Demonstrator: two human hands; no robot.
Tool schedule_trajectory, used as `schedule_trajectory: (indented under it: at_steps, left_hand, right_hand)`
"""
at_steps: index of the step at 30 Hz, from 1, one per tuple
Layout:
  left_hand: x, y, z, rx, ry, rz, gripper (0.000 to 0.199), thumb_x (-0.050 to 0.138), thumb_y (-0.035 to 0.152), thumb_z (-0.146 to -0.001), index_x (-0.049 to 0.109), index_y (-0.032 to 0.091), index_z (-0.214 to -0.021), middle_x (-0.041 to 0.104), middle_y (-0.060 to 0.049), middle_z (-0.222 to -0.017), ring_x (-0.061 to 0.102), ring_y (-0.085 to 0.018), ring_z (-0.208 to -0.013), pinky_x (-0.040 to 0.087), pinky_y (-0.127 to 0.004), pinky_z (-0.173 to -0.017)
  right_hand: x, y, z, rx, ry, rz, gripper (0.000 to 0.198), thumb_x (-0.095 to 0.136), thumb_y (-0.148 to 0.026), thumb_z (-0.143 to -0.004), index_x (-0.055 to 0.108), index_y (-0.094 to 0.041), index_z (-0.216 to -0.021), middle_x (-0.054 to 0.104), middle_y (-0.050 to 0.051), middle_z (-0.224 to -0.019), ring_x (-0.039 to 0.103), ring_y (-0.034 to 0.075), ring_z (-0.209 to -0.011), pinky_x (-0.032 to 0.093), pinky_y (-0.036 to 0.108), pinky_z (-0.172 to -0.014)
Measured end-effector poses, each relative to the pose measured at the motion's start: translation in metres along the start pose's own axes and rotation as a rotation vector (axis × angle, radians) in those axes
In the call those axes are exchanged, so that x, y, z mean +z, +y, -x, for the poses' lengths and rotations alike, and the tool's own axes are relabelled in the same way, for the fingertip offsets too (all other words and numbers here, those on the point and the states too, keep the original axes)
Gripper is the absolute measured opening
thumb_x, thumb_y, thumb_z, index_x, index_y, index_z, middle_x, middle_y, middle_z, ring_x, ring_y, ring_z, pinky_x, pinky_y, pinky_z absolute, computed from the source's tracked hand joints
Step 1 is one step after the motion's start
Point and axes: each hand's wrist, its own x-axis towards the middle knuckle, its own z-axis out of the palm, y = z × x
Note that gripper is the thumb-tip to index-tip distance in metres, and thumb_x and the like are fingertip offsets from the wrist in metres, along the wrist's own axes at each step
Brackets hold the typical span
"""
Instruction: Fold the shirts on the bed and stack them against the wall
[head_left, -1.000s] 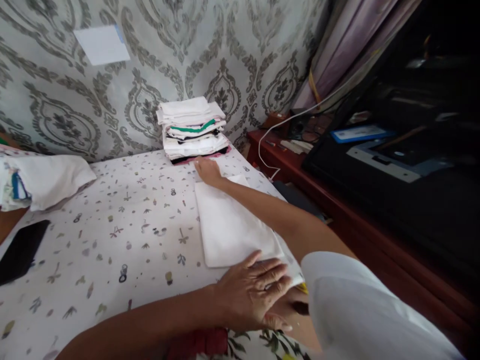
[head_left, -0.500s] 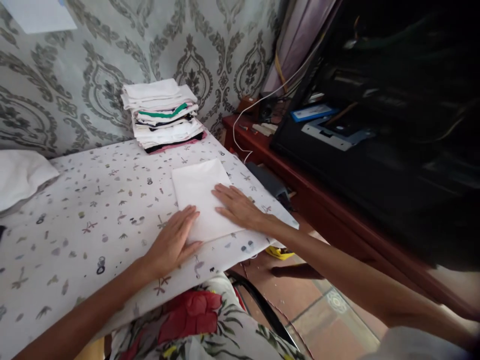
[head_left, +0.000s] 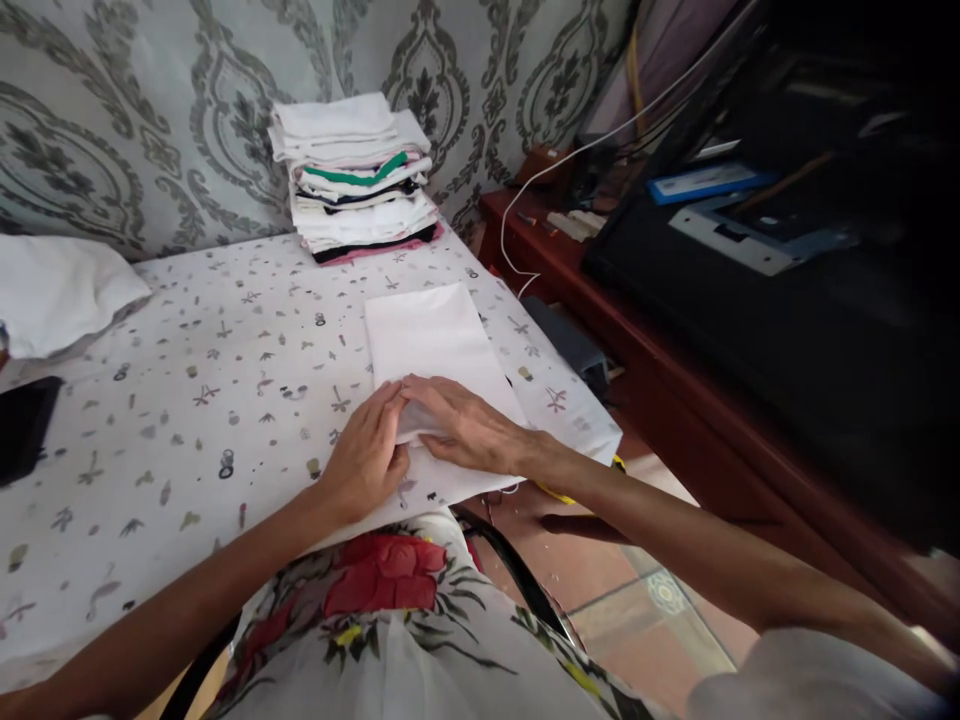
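Observation:
A folded white cloth (head_left: 431, 340) lies on the patterned table cover (head_left: 187, 420) near the table's right front corner. My left hand (head_left: 367, 455) and my right hand (head_left: 465, 425) meet at the cloth's near edge. Both pinch that edge, which is lifted a little off the table. My forearms reach in from the bottom of the view.
A stack of folded clothes (head_left: 360, 180) stands at the back against the patterned wall. A white pillow-like bundle (head_left: 60, 290) and a black phone (head_left: 22, 425) lie at the left. To the right stands a dark red cabinet (head_left: 675, 360) with a white cable (head_left: 555, 170).
My right hand came back from the cloth's far end, then both hands moved from lying flat on the cloth to gripping its near edge. The camera view shifted.

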Motion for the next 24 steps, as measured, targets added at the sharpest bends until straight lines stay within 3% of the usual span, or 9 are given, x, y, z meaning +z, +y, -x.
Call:
schedule_trajectory:
  at_steps: [4, 7, 11, 16, 21, 24]
  left_hand:
    - [-0.003, 0.003, -0.003, -0.009, 0.041, -0.019, 0.05, 0.048, 0.011, -0.085, 0.041, 0.014, -0.135, 0.052, -0.018, -0.142, 0.048, -0.029, -0.134, 0.043, -0.049, -0.111]
    - [-0.006, 0.003, -0.009, -0.052, 0.036, -0.074, 0.035, 0.047, 0.013, -0.088, 0.048, 0.015, -0.123, 0.062, -0.016, -0.126, 0.058, -0.029, -0.118, 0.05, -0.048, -0.099]
    - [-0.008, 0.005, -0.013, -0.129, -0.01, -0.116, 0.045, 0.048, 0.004, -0.077, 0.049, 0.017, -0.121, 0.064, -0.013, -0.118, 0.059, -0.029, -0.114, 0.05, -0.046, -0.097]
    - [-0.013, 0.014, -0.006, -0.184, -0.072, -0.078, 0.055, 0.049, 0.001, -0.071, 0.047, 0.018, -0.123, 0.059, -0.014, -0.126, 0.053, -0.03, -0.122, 0.047, -0.048, -0.1]
    - [-0.039, 0.006, 0.003, -0.198, -0.116, 0.01, 0.059, 0.046, 0.001, -0.071, 0.044, 0.019, -0.127, 0.055, -0.013, -0.135, 0.052, -0.028, -0.124, 0.046, -0.046, -0.102]
    - [-0.056, -0.009, -0.006, -0.179, -0.12, 0.047, 0.052, 0.044, 0.006, -0.078, 0.046, 0.02, -0.128, 0.056, -0.011, -0.133, 0.055, -0.026, -0.12, 0.047, -0.042, -0.099]
  right_hand:
    - [0.008, 0.002, -0.001, 0.068, 0.061, -0.07, 0.07, 0.056, -0.027, -0.091, 0.022, -0.024, -0.151, 0.046, 0.016, -0.149, 0.045, 0.029, -0.138, 0.044, 0.053, -0.111]
    - [0.011, 0.003, 0.0, 0.098, 0.039, -0.096, 0.076, 0.061, -0.03, -0.088, 0.02, -0.02, -0.152, 0.043, 0.02, -0.15, 0.041, 0.03, -0.141, 0.042, 0.053, -0.112]
    - [0.013, 0.006, 0.001, 0.121, 0.008, -0.093, 0.081, 0.063, -0.035, -0.088, 0.019, -0.021, -0.155, 0.036, 0.018, -0.156, 0.033, 0.031, -0.146, 0.035, 0.056, -0.117]
    - [0.014, 0.01, 0.003, 0.083, 0.004, -0.069, 0.067, 0.059, -0.033, -0.091, 0.032, -0.02, -0.151, 0.036, 0.015, -0.158, 0.03, 0.026, -0.148, 0.033, 0.051, -0.119]
    - [0.013, 0.009, 0.002, 0.038, -0.035, 0.017, 0.053, 0.059, -0.034, -0.093, 0.049, -0.013, -0.142, 0.037, 0.019, -0.157, 0.026, 0.027, -0.15, 0.027, 0.05, -0.121]
    - [0.012, 0.006, 0.001, -0.03, -0.114, 0.057, 0.051, 0.057, -0.036, -0.095, 0.05, -0.019, -0.143, 0.037, 0.014, -0.159, 0.021, 0.027, -0.151, 0.019, 0.055, -0.122]
